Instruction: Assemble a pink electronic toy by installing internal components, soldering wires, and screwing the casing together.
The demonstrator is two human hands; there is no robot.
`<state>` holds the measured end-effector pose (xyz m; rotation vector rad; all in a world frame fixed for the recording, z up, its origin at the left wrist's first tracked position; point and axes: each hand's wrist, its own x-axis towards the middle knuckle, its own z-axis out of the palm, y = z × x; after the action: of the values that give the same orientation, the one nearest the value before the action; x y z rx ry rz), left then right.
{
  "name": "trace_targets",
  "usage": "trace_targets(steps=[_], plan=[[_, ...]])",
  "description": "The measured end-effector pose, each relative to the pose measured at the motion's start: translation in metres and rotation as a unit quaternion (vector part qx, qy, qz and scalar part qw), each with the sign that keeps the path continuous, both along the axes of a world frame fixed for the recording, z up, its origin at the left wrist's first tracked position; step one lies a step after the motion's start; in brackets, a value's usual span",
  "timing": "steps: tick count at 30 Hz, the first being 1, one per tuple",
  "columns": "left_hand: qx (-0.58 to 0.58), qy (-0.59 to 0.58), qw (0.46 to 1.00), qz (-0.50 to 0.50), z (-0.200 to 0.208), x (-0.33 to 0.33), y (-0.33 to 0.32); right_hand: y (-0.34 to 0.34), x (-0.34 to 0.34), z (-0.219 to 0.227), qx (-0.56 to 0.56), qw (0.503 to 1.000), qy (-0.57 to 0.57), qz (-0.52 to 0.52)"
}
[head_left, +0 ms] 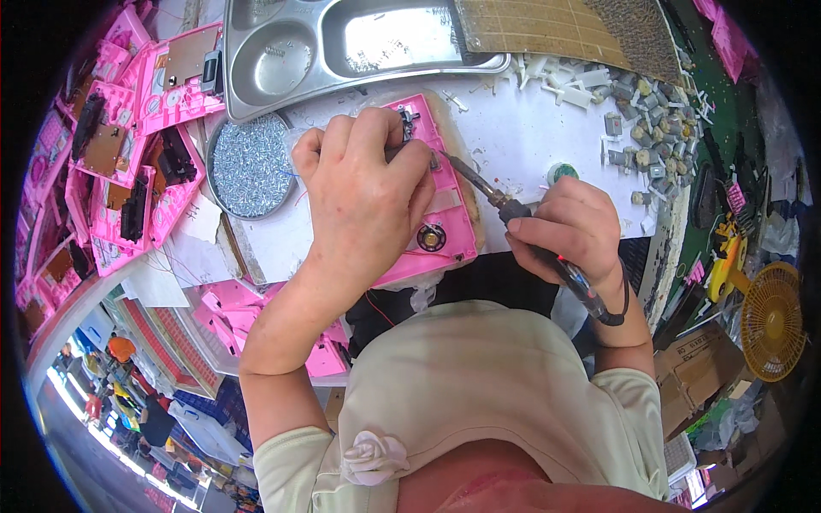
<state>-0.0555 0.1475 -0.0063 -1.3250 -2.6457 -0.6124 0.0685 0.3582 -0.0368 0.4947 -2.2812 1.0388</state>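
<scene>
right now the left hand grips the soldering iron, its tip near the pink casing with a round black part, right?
The hand is wrong: the head view shows the right hand gripping the soldering iron. Its tip is indeed near the pink casing.

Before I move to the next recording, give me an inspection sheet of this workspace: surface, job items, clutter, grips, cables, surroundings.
Surface: white worktop, scattered with dark specks.
Job items: pink casing, with a round speaker showing; soldering iron, its tip close to the casing.
Clutter: pink housings heaped left; small metal pieces in a round dish; metal tray; white plastic parts and grey motors piled right.
Grips: left grip bent over the casing, anything held hidden; right grip closed around the iron.
Cables: thin red wire below the casing.
Surroundings: yellow fan and cardboard box, right.
</scene>
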Motion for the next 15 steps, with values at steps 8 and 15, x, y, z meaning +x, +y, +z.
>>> trace_targets(steps=[8,15], plan=[[-0.002,0.003,1.000,0.002,-0.0014,-0.0003,-0.0005,-0.0033,-0.0045,-0.0031,0.031,0.999,-0.022,0.027],[0.006,0.004,1.000,-0.005,-0.0030,-0.0012,0.0011,0.0003,0.0022,-0.0058,0.024,1.000,0.008,0.011]])
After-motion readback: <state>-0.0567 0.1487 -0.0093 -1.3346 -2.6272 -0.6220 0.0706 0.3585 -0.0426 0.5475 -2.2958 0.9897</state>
